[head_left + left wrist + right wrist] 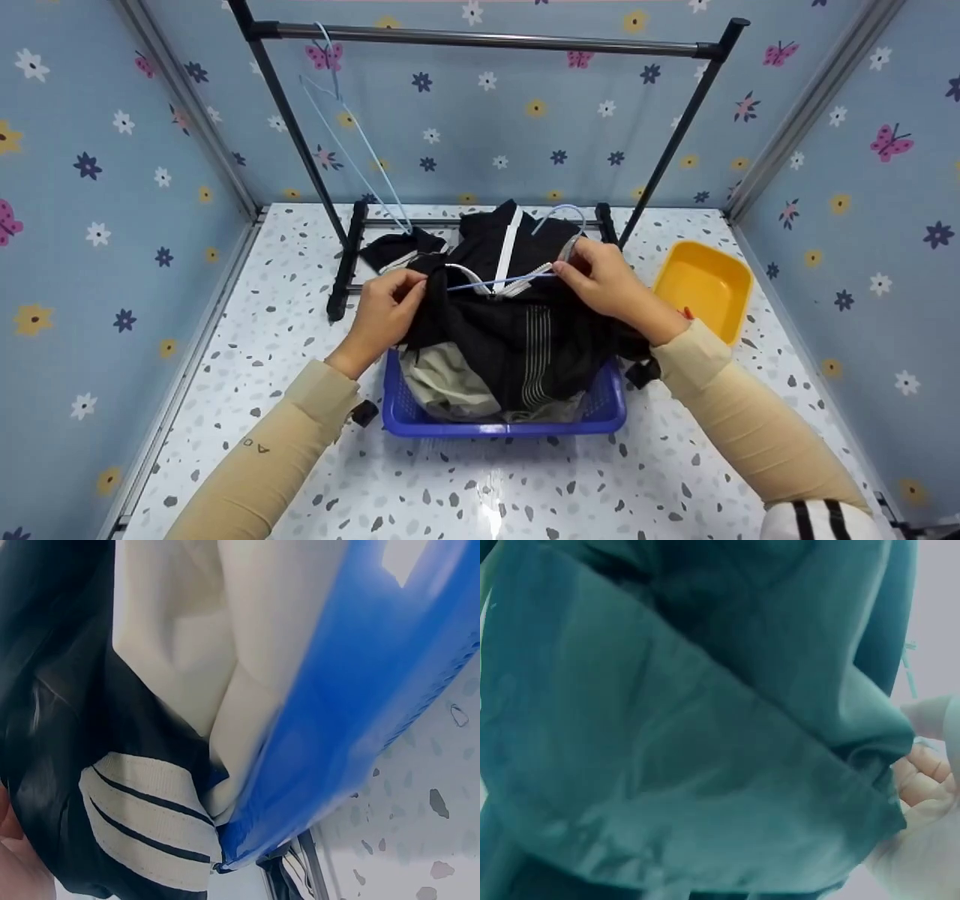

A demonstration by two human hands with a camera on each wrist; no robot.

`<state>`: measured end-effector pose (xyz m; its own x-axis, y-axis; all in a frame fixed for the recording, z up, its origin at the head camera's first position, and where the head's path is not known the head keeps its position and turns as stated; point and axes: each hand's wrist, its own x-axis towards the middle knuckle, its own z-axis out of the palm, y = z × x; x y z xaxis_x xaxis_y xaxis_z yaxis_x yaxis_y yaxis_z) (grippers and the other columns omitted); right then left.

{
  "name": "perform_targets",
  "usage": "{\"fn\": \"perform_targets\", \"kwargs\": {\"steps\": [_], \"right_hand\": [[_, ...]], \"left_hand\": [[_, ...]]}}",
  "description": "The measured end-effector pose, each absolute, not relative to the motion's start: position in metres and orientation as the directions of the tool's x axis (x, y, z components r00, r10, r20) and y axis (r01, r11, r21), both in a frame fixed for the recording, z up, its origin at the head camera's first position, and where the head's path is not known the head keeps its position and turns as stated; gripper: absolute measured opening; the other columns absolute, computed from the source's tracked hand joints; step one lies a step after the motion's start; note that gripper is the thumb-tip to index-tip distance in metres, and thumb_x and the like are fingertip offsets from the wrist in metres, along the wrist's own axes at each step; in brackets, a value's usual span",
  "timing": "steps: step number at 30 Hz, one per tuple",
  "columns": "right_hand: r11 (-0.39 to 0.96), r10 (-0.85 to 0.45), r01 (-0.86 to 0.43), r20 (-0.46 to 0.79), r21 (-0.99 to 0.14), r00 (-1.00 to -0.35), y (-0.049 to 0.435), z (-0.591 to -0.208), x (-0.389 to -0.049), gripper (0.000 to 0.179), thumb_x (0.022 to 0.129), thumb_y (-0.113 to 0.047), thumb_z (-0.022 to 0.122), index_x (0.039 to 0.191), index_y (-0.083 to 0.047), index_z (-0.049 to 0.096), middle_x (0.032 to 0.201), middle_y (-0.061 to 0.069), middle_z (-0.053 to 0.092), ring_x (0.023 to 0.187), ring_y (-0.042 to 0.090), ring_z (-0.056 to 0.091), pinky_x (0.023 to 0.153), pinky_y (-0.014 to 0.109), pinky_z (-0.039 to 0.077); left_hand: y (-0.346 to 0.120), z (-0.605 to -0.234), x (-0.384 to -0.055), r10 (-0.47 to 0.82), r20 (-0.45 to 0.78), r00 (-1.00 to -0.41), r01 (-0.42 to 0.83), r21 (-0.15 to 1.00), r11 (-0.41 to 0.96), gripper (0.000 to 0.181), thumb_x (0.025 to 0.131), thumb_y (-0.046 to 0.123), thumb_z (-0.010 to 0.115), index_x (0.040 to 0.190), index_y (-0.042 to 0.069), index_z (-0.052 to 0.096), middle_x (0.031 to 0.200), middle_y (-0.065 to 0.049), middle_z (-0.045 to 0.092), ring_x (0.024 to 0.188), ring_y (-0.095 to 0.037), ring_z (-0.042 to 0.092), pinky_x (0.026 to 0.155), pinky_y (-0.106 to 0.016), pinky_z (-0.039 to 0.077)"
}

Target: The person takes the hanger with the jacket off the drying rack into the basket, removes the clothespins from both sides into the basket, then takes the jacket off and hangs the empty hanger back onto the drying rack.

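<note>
A black jacket point(487, 330) with a white zipper and thin pale stripes lies spread over a blue basket. Its neck opening faces up, and a light blue hanger point(480, 284) runs across that opening, with the hook standing up at the right. My left hand point(386, 311) pinches the jacket's left edge between thumb and fingers. On the other side my right hand point(604, 281) pinches the cloth and hanger near the hook. Dark jacket cloth point(727, 735) fills most of the right wrist view. In the left wrist view, a white striped band point(150, 810) shows on the jacket.
Below the jacket, the blue basket point(502, 430) holds beige cloth point(450, 379). Behind stands a black clothes rack point(480, 35), where another light blue hanger point(332, 64) hangs at the left. A yellow basin point(705, 285) sits to the right on the speckled floor point(562, 487).
</note>
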<state>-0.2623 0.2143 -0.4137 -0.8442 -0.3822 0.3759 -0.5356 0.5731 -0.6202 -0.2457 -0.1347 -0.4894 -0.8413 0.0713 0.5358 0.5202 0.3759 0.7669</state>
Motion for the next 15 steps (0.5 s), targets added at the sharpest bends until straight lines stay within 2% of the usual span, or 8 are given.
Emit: {"fn": "perform_targets", "kwargs": {"steps": [8, 15], "right_hand": [[0.518, -0.323, -0.526, 0.415, -0.675, -0.851, 0.225, -0.416, -0.260, 0.009, 0.103, -0.001, 0.075, 0.098, 0.005, 0.074, 0.088, 0.020, 0.074, 0.079, 0.004, 0.053, 0.076, 0.018, 0.044], [0.459, -0.296, -0.540, 0.451, -0.706, -0.842, 0.233, -0.420, -0.259, 0.009, 0.103, 0.000, 0.075, 0.098, 0.007, 0.073, 0.085, 0.010, 0.069, 0.075, 0.003, 0.051, 0.071, 0.016, 0.042]], "left_hand": [[-0.135, -0.489, -0.248, 0.017, 0.500, -0.866, 0.474, 0.809, 0.348, 0.010, 0.102, -0.002, 0.074, 0.101, -0.007, 0.082, 0.094, -0.023, 0.083, 0.077, 0.006, 0.062, 0.075, -0.010, 0.050], [-0.132, -0.490, -0.250, -0.059, 0.473, -0.879, 0.429, 0.840, 0.333, 0.011, 0.103, -0.003, 0.072, 0.100, -0.008, 0.081, 0.093, -0.025, 0.081, 0.075, 0.009, 0.061, 0.073, -0.009, 0.049]]}}
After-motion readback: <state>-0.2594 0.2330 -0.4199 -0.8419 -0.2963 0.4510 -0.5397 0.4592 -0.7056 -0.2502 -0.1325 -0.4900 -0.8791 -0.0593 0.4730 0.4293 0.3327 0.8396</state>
